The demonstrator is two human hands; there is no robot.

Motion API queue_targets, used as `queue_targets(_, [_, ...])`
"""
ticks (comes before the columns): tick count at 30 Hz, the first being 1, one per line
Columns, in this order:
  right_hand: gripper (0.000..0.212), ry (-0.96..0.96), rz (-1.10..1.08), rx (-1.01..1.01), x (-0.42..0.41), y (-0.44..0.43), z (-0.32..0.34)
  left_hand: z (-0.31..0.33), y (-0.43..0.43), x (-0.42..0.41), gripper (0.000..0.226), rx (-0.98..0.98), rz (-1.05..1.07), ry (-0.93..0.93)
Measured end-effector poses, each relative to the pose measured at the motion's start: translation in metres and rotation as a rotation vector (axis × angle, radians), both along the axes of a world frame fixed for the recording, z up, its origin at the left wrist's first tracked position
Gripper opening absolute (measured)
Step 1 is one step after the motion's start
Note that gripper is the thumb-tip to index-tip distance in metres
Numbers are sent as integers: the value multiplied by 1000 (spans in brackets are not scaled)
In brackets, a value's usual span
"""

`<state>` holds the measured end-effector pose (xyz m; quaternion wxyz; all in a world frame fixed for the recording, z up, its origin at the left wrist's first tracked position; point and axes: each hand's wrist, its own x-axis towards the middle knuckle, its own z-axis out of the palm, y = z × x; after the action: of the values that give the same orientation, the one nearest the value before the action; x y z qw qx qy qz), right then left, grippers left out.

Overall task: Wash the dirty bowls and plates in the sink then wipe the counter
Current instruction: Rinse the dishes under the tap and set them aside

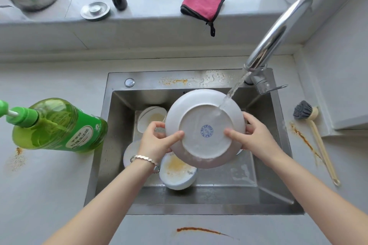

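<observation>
We hold the plate [205, 127] bottom-up over the sink [119, 105], gripped at opposite rims. The left hand [157, 141] curls round its left edge with the thumb laid on the underside, and the right hand [253, 131] does the same on the right edge. The stream [233, 93] from the tap [276, 32] strikes the underside at its upper right, on the right hand's side and well away from the left. We judge that the next move turns on this offset: the plate must be rotated, or shifted toward the tap, so that its lower left part, where what look like suds line the rim, is rinsed. Beneath the plate, toward the left hand, lie the unwashed pieces: a bowl [177, 171] smeared yellow and another bowl [151, 117] behind it. The pink cloth [203, 0] on the ledge, well apart from both hands, and the stained bench [49, 185] await the wiping step.
</observation>
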<state>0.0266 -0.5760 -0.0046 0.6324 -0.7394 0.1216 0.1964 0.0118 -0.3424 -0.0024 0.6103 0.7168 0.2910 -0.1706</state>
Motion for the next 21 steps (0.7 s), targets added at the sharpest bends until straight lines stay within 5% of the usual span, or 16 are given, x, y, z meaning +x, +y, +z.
queue_targets(7, [30, 51, -125, -40, -25, -43, -1, 0, -44, 15, 45, 78, -189, 16])
queue_targets(13, [49, 145, -154, -30, -35, -47, -6, -4, -39, 6, 49, 56, -257, 100])
queue_targets(21, [55, -114, -6, -6, -22, -2, 4, -3, 6, -9, 36, -42, -132, 180])
